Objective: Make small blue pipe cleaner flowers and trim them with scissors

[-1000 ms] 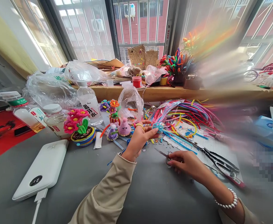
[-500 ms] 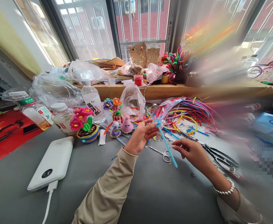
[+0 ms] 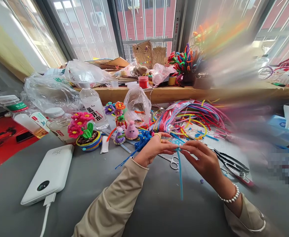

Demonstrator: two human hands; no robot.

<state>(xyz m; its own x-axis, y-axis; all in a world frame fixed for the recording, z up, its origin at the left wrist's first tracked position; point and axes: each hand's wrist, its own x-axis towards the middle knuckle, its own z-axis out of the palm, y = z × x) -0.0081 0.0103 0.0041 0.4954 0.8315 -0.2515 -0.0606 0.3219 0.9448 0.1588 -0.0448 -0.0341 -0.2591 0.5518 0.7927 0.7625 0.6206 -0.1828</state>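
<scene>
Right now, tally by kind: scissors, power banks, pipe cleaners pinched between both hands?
Scissors: 2, small silver scissors under the hands, large black-handled scissors further right
Power banks: 1, white rectangular power bank, cable plugged in
Pipe cleaners pinched: 1, light-blue fuzzy pipe cleaner between left hand and right hand
Total: 4

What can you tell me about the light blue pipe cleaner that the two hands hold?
The pipe cleaner is a thin, fuzzy, light blue stem, like wire covered with chenille. Its upper end is curled into small loops, pinched between the fingertips of the left hand and the right hand. The rest hangs almost straight down above the grey table. Whether its lower tip touches the table cannot be seen.
</scene>
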